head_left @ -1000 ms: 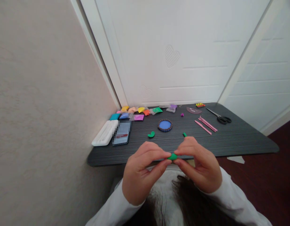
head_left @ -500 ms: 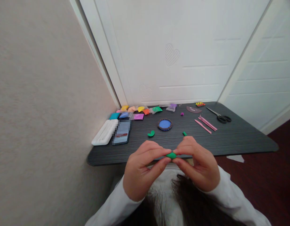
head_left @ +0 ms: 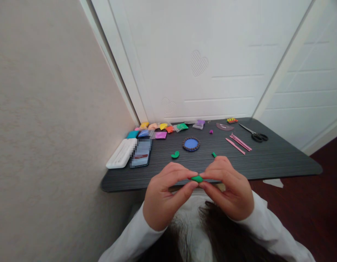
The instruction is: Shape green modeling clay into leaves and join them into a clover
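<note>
A small green lump of modelling clay (head_left: 197,178) is pinched between the fingertips of both hands, above the table's near edge. My left hand (head_left: 168,196) grips its left side with thumb and forefinger; my right hand (head_left: 230,189) has the right side the same way. Just beyond the hands lie a curved green clay piece (head_left: 175,155) and a short green clay stick (head_left: 214,154). Farther back is a blue clay disc (head_left: 190,144) ringed with brown beads of clay. A tiny purple clay piece (head_left: 211,131) sits behind it to the right.
Several coloured clay packets (head_left: 160,135) line the back left of the dark table (head_left: 163,174). A white case (head_left: 121,153) and a phone (head_left: 141,153) lie at left. Pink modelling tools (head_left: 235,146), black-handled scissors (head_left: 257,136) and a clear pink scraper (head_left: 224,126) are at right.
The green clay lump has shifted slightly left between my fingertips and looks more pointed. Both hands stay in nearly the same place, still pinching it.
</note>
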A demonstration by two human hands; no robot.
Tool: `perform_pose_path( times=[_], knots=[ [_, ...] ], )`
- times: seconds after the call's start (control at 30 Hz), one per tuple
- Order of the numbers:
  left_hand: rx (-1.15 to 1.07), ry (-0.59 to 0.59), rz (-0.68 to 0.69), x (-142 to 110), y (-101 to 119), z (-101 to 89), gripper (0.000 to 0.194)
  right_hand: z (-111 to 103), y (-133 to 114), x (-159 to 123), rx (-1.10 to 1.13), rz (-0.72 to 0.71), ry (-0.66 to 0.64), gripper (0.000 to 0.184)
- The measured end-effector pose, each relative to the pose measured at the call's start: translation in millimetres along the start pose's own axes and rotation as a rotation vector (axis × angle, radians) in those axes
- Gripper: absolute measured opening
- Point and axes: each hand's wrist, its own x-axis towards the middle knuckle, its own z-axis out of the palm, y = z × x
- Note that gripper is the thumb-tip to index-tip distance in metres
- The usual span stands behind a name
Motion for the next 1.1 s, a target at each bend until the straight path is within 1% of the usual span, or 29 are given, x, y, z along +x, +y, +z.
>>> perform_pose_path(
  times=[0.17,0.3,0.37,0.47,0.77,0.93,1.1],
  knots=[
    [-0.01,-0.028,-0.011,0.7,-0.2,-0.5,0.015,0.4,-0.1,0.1,-0.026,-0.03,0.013,0.021],
    [0.004,-0.024,-0.008,0.9,-0.5,0.4,0.013,0.6,-0.3,0.1,-0.055,-0.042,0.02,0.018],
    [0.004,-0.017,-0.013,0.2,-0.8,0.9,0.012,0.6,-0.2,-0.2,-0.068,-0.042,0.023,0.02],
    [-0.015,-0.012,-0.036,-1.1,-1.2,1.3,0.011,0.4,0.0,-0.6,-0.088,-0.055,0.019,0.024],
    [-0.107,-0.055,-0.123,1.0,-3.6,1.0,0.012,1.7,1.2,-2.2,-0.123,-0.083,0.007,0.024],
    [-0.077,-0.04,-0.17,0.7,-3.6,1.8,0.007,2.5,3.1,-3.3,-0.137,-0.091,-0.008,0.026],
    [-0.057,-0.049,-0.203,0.9,-1.7,3.1,0.007,2.7,3.2,-3.3,-0.146,-0.095,-0.004,0.026]
  ],
)
